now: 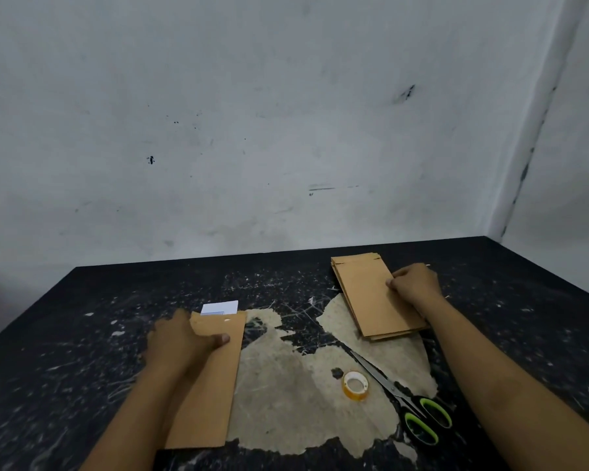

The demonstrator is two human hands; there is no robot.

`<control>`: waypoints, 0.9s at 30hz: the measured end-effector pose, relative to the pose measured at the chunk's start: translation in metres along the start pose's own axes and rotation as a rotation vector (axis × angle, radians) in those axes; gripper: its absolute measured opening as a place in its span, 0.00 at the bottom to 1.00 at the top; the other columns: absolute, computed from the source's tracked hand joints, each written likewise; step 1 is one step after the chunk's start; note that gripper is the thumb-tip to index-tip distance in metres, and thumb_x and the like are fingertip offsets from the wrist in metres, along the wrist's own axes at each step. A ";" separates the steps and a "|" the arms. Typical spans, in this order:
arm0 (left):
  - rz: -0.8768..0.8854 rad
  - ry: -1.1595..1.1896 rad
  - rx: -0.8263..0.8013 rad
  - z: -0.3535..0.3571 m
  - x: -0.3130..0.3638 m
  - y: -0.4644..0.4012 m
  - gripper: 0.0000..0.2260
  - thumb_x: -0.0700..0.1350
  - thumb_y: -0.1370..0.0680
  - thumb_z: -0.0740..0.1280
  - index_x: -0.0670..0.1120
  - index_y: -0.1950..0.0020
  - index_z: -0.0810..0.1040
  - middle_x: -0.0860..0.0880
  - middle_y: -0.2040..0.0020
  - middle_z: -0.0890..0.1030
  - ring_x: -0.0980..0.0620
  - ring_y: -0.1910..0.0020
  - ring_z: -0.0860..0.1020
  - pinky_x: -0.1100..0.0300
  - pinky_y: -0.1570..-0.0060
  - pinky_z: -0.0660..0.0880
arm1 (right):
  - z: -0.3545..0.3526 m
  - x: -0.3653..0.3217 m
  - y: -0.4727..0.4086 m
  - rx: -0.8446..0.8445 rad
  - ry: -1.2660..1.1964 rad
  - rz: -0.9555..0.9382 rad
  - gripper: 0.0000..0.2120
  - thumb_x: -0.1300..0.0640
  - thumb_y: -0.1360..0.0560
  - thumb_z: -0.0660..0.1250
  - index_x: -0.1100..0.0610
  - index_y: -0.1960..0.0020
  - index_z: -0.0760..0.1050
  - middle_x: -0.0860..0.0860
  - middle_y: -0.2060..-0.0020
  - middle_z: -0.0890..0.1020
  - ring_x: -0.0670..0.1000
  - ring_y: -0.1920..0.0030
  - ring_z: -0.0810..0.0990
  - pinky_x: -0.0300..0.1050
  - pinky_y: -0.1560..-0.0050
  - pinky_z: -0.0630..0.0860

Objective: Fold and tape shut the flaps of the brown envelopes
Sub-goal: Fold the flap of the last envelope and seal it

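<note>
A brown envelope (215,379) lies lengthwise on the dark table (82,334) near its front left. My left hand (181,341) grips its far left part, thumb across the top face. White paper (220,307) sticks out past its far end. At the back right sits a stack of brown envelopes (371,300). My right hand (413,282) rests on the stack's right edge with fingers curled at the top envelope. A roll of clear tape (355,385) lies between the two.
Scissors (398,396) with black and green handles lie right of the tape, blades pointing toward the stack. The table's black surface is scratched, with a large worn pale patch (286,402) in the middle. A grey wall stands behind the table.
</note>
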State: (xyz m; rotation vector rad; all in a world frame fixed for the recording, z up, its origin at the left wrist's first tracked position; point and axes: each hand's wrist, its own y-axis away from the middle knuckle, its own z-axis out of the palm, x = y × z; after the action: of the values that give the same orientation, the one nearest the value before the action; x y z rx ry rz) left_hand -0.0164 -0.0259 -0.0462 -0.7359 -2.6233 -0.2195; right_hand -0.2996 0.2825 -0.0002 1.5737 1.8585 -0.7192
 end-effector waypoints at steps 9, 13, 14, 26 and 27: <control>0.005 0.503 -0.057 -0.021 0.013 0.014 0.13 0.45 0.24 0.73 0.43 0.41 0.83 0.42 0.47 0.83 0.48 0.53 0.79 0.54 0.51 0.77 | 0.004 -0.006 0.024 0.017 -0.028 -0.185 0.11 0.60 0.21 0.69 0.57 0.39 0.80 0.51 0.42 0.80 0.49 0.46 0.77 0.43 0.45 0.73; 0.034 0.715 -0.182 -0.027 0.023 0.025 0.08 0.43 0.21 0.70 0.45 0.43 0.80 0.50 0.55 0.80 0.53 0.57 0.77 0.60 0.64 0.71 | 0.017 -0.021 0.051 -0.079 -0.081 -0.258 0.05 0.59 0.21 0.69 0.55 0.46 0.81 0.48 0.49 0.81 0.48 0.46 0.77 0.41 0.46 0.72; 0.036 0.763 -0.198 -0.027 0.025 0.028 0.07 0.43 0.21 0.70 0.44 0.44 0.80 0.49 0.54 0.81 0.51 0.57 0.78 0.60 0.64 0.72 | 0.021 -0.024 0.057 -0.092 -0.098 -0.275 0.04 0.59 0.21 0.69 0.53 0.48 0.81 0.47 0.51 0.81 0.48 0.46 0.78 0.39 0.48 0.72; 0.074 1.227 -0.496 -0.016 0.048 0.046 0.11 0.35 0.22 0.69 0.36 0.41 0.77 0.40 0.54 0.84 0.48 0.61 0.83 0.57 0.67 0.80 | 0.046 -0.055 0.138 -0.575 -0.308 -0.232 0.31 0.33 0.22 0.61 0.61 0.52 0.83 0.55 0.59 0.87 0.53 0.61 0.86 0.44 0.62 0.79; 0.066 1.267 -0.519 -0.014 0.049 0.046 0.12 0.33 0.23 0.69 0.35 0.40 0.76 0.39 0.53 0.84 0.47 0.60 0.84 0.56 0.65 0.81 | 0.047 -0.055 0.141 -0.638 -0.330 -0.247 0.29 0.35 0.23 0.65 0.62 0.51 0.83 0.57 0.57 0.87 0.55 0.60 0.86 0.47 0.60 0.80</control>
State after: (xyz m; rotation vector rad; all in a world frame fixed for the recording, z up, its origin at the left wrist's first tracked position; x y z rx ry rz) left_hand -0.0252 0.0322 -0.0109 -0.5354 -1.3241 -0.9879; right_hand -0.1494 0.2325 0.0046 0.7834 1.7991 -0.3912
